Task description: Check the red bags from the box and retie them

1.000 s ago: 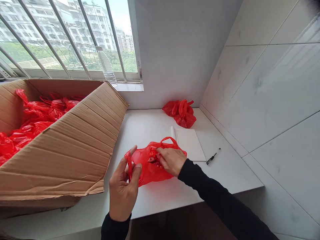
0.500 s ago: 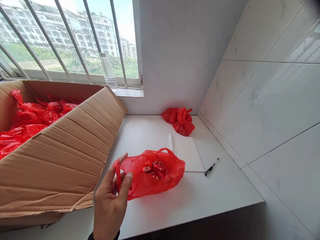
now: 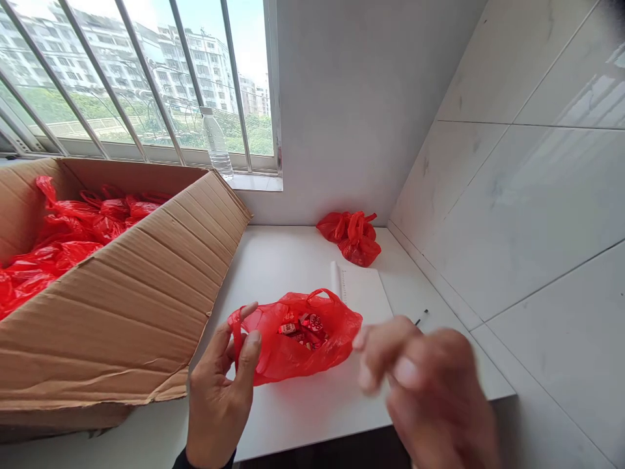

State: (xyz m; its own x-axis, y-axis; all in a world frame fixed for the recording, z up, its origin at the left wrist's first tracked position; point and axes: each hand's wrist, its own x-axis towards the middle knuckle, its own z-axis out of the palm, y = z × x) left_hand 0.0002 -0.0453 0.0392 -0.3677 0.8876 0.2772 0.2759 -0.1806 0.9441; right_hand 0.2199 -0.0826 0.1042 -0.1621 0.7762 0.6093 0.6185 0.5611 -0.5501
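Observation:
A red plastic bag (image 3: 303,361) sits on the white table with its mouth open upward. Inside it lie several small red wrapped packets (image 3: 308,330). My left hand (image 3: 221,384) has one of the bag's handles looped over its fingers, at the bag's left side. The other handle (image 3: 326,296) stands up loose at the back of the mouth. To the right of the bag is my right hand (image 3: 430,384), smeared by motion with its fingers bent. Whether it holds anything cannot be made out, and it covers most of the pen (image 3: 422,316).
At left a large cardboard box (image 3: 122,306) holds several red bags (image 3: 73,228). More red tied bags (image 3: 354,238) lie against the back wall. An open notebook (image 3: 368,293) is behind the bag. A water bottle (image 3: 217,143) stands on the sill of the barred window.
My right hand has come into view from the lower right, beside the bag and over the pen. My left hand still holds the handle, and the view has shifted slightly.

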